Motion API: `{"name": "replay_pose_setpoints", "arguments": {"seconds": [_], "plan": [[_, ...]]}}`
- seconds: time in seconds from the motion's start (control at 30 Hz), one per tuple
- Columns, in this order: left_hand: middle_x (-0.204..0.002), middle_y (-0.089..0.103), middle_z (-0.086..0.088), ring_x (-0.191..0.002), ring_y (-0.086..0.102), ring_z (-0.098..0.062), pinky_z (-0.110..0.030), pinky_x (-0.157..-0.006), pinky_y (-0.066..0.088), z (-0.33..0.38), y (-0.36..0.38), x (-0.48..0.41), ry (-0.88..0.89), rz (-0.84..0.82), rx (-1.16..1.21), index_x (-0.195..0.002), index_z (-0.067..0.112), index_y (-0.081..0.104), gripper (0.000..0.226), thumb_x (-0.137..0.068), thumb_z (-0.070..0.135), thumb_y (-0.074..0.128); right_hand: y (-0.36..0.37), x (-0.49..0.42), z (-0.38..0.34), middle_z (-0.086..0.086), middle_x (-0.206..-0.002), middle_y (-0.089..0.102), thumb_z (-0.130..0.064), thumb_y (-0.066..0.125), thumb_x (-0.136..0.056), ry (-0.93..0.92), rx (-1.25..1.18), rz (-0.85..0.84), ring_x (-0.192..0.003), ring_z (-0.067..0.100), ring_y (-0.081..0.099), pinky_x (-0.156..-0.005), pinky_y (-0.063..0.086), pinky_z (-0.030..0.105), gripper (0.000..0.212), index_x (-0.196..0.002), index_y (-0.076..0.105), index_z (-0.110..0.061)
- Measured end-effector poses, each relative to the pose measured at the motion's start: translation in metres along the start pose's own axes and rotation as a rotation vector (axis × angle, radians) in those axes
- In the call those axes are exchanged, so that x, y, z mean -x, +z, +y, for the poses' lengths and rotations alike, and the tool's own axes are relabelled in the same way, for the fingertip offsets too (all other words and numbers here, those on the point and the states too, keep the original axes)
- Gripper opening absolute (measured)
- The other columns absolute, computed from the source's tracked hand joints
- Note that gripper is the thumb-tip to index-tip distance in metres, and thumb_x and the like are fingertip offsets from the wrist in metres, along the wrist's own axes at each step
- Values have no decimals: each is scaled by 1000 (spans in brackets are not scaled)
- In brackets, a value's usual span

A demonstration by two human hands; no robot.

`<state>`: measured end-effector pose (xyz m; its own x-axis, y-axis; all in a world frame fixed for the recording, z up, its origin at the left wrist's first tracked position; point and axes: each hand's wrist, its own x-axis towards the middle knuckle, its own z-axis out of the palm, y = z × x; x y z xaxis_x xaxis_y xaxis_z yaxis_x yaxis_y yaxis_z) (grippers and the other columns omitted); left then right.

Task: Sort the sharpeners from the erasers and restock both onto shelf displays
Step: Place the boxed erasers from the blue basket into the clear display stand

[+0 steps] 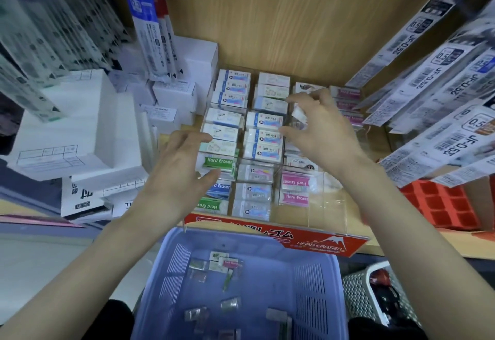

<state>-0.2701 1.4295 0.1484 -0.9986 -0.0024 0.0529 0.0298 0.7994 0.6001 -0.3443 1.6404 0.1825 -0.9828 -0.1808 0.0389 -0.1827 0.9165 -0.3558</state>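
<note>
Pinching a small clear-wrapped white packet (298,113) above the right columns of the clear acrylic display tray (329,200) is the right hand (321,133) — the left hand (182,163), fingers spread and holding nothing, touches pale boxed erasers (223,132) at its left edge.

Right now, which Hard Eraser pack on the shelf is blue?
The blue pack in the left column, between two green packs; the pink packs sit further right.

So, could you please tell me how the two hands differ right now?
The left hand is open, fingers spread, holding nothing; the right hand pinches a small white packet. The left hand is at the left column of the eraser display; the right hand is farther back, toward its right. Both reach over it.
</note>
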Motion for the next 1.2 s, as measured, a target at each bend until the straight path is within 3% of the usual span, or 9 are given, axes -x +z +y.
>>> {"name": "replay_pose_setpoints", "arguments": {"seconds": [0.13, 0.23, 0.3, 0.43, 0.6, 0.77, 1.0, 1.1, 1.2], "plan": [[-118, 46, 11, -102, 50, -7, 2, -72, 29, 8, -6, 7, 26, -18, 134, -125, 21, 53, 43, -85, 23, 67, -8, 53, -2, -10, -107, 55, -27, 64, -88, 143, -514, -8, -92, 7, 50, -73, 38, 12, 18, -105, 57, -28], [-105, 58, 22, -92, 57, 6, 1, -75, 37, 22, -5, 18, 84, -161, 316, -108, 36, 55, 36, -76, 36, 72, 2, 93, -4, -5, -83, 67, -15, 69, -79, 455, -1150, -270, -80, 14, 60, -70, 43, 27, 12, -89, 64, -18], [-103, 56, 26, -93, 56, 8, -3, -76, 39, 31, 3, 28, 172, -319, 331, -105, 44, 50, 43, -66, 51, 69, 13, 110, -3, 2, -76, 69, -17, 71, -70, 562, -1313, -350, -71, 16, 63, -64, 45, 30, 20, -88, 63, -13], [-103, 46, 30, -96, 49, 12, -9, -81, 39, 33, 24, 37, 322, -432, 234, -106, 47, 45, 47, -65, 61, 62, 19, 116, -5, 9, -84, 68, -24, 73, -66, 571, -1407, -388, -71, 19, 63, -70, 47, 34, 39, -100, 63, -8], [-90, 49, 26, -85, 50, 12, -8, -70, 39, 32, 27, 31, 402, -262, 240, -96, 41, 50, 35, -70, 62, 57, 11, 113, -6, 5, -81, 68, -24, 69, -68, 429, -1439, -366, -70, 15, 64, -60, 52, 22, 27, -92, 63, -13], [-84, 54, 25, -80, 52, 13, -5, -69, 38, 28, 26, 27, 374, -206, 291, -98, 35, 63, 32, -68, 43, 69, 1, 110, 10, 0, -92, 65, -11, 80, -67, 164, -1149, -350, -82, 11, 62, -69, 50, 18, 40, -102, 64, -17], [-84, 51, 23, -81, 53, 4, -5, -69, 39, 33, 28, 28, 375, -207, 187, -100, 16, 69, 36, -68, 28, 78, -11, 110, 21, 7, -103, 67, -17, 78, -60, 77, -947, -414, -86, 8, 62, -78, 50, 19, 48, -106, 64, -14], [-80, 56, 20, -76, 53, 10, -8, -66, 42, 37, 26, 28, 300, -237, 251, -101, 20, 69, 35, -68, 25, 77, -16, 108, 25, 10, -86, 66, -21, 75, -68, 109, -912, -500, -73, 11, 58, -66, 47, 22, 32, -99, 67, -16], [-78, 65, 6, -69, 60, -4, -20, -68, 49, 44, 25, 31, 126, -285, 473, -105, 39, 60, 46, -77, 5, 73, -11, 109, 23, 5, -56, 50, -5, 72, -76, 248, -1030, -506, -48, 12, 40, -45, 31, 20, 14, -87, 64, -10]]}}
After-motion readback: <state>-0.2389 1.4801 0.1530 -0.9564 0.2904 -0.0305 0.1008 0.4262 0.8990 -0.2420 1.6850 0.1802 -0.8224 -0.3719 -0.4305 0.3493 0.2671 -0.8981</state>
